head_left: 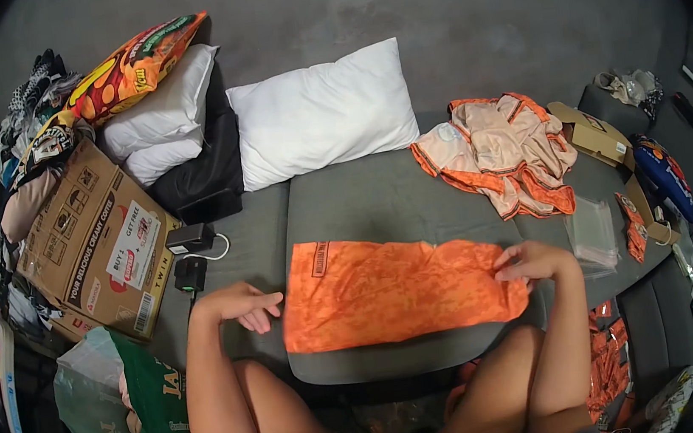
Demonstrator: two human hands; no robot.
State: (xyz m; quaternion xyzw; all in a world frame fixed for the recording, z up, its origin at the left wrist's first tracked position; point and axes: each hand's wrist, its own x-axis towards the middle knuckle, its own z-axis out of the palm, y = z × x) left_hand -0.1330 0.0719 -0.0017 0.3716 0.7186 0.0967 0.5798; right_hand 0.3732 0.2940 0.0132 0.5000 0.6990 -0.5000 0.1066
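A folded orange garment [398, 292] with a mottled pattern lies lengthwise across the grey seat in front of me. A small dark-printed patch marks its upper left corner. At the garment's right end, my right hand [537, 264] has its fingers closed on the fabric edge; its lower fingers are partly hidden by the cloth. My left hand [244, 303] is just beside the left end, empty, with thumb and fingers apart. Farther right, a second garment [502, 152], peach with orange trim, lies crumpled on the seat.
White pillows [322, 115] lie at the back. On the left stand a cardboard box [93, 245], a black power adapter [190, 238] and a green-and-clear plastic bag [123, 396]. Clear plastic sleeves [592, 231] and an opened small carton [594, 137] sit to the right.
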